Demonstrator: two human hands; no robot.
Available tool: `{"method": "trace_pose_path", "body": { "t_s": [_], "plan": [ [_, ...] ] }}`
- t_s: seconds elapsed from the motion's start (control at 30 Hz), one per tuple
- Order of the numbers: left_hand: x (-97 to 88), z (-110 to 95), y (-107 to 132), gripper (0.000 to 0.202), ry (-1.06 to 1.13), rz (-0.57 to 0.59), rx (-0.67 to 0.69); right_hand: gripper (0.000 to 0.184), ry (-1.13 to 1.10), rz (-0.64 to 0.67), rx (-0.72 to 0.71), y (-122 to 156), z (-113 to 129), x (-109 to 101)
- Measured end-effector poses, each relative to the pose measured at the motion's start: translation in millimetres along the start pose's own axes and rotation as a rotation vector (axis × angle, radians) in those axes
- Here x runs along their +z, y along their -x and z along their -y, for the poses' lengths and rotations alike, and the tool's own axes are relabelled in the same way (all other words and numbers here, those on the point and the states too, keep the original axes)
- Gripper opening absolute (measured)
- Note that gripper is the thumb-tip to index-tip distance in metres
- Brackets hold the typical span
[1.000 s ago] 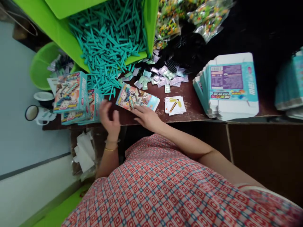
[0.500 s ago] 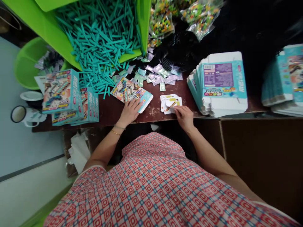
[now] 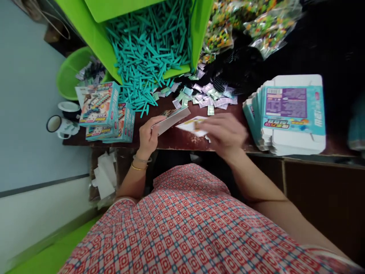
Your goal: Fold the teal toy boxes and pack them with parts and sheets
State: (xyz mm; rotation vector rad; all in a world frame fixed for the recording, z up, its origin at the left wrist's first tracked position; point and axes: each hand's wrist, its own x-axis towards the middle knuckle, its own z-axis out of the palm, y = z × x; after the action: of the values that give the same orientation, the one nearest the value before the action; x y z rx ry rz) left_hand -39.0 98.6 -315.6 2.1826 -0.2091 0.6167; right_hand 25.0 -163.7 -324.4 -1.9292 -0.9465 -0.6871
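My left hand (image 3: 148, 139) is closed around a small carton (image 3: 174, 119), tilted up off the table so that its pale side faces me. Blurred by motion, my right hand (image 3: 226, 133) pinches a white printed card (image 3: 188, 127) with yellow and dark pictures. The card is close to the carton's right end. Under the right hand, a bit of white paper (image 3: 207, 139) shows on the table; the hand hides the rest. Small purple and green sachets (image 3: 211, 95) lie in a loose pile just beyond both hands.
A green bin (image 3: 201, 38) spills teal sticks (image 3: 154, 57) at the back. Finished-looking boxes (image 3: 98, 104) are stacked left, near an enamel mug (image 3: 64, 127). Flat cartons (image 3: 293, 114) stand in a pile at right. Bags of coloured beads (image 3: 270, 30) lie behind.
My left hand has lifted and tilted the carton, which lay flat on the table. The right hand has picked up a card from the small pile and brought it left. The view has shifted.
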Motion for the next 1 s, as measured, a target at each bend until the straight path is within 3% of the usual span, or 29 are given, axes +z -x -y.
{"method": "trace_pose_path", "body": {
  "t_s": [0.07, 0.13, 0.2, 0.33, 0.43, 0.5, 0.6, 0.7, 0.8, 0.87, 0.93, 1.0],
  "plan": [
    [-1.1, 1.7, -0.6, 0.058, -0.009, -0.004, 0.014, 0.024, -0.047, 0.146, -0.199, -18.7, 12.1, 35.8],
    [-6.7, 2.1, 1.0, 0.058, -0.037, -0.047, 0.002, 0.025, -0.063, 0.251, -0.240, -23.8, 3.5, 62.6],
    [-15.3, 1.5, 5.4, 0.057, -0.082, -0.132, -0.026, 0.027, 0.022, 0.279, -0.035, -17.8, -25.0, 72.4],
    [-25.5, -1.0, 18.1, 0.050, -0.129, -0.185, 0.007, 0.027, 0.452, 0.335, 0.648, 5.6, -100.9, 66.1],
    [-20.3, -1.1, 24.3, 0.049, -0.136, -0.132, -0.007, 0.025, 0.519, 0.464, 0.754, 15.7, -132.4, 70.9],
    [-15.2, -0.2, 25.8, 0.049, -0.122, -0.127, -0.027, 0.028, 0.396, 0.469, 0.727, 14.4, -133.6, 74.4],
    [-10.4, 0.1, 25.6, 0.049, -0.107, -0.136, -0.055, 0.021, 0.111, 0.378, 0.617, 0.3, -107.0, 71.0],
    [-8.6, -2.2, 23.0, 0.050, -0.091, -0.122, -0.068, 0.021, -0.137, 0.332, 0.199, -20.2, -54.9, 70.8],
    [-12.6, -6.0, 19.6, 0.048, -0.063, -0.092, -0.045, 0.029, -0.318, 0.448, -0.333, -36.6, -7.1, 85.0],
    [-19.9, -8.9, 20.8, 0.047, -0.079, -0.109, -0.051, 0.034, -0.394, 0.457, -0.516, -43.6, 5.1, 96.1],
    [-26.9, -11.2, 28.3, 0.047, -0.117, -0.176, -0.094, 0.037, -0.416, 0.355, -0.477, -49.2, -2.7, 104.4],
    [-26.4, -11.0, 43.2, 0.049, -0.132, -0.206, -0.129, 0.038, -0.377, 0.214, -0.250, -57.1, -27.4, 112.2]
  ]
}}
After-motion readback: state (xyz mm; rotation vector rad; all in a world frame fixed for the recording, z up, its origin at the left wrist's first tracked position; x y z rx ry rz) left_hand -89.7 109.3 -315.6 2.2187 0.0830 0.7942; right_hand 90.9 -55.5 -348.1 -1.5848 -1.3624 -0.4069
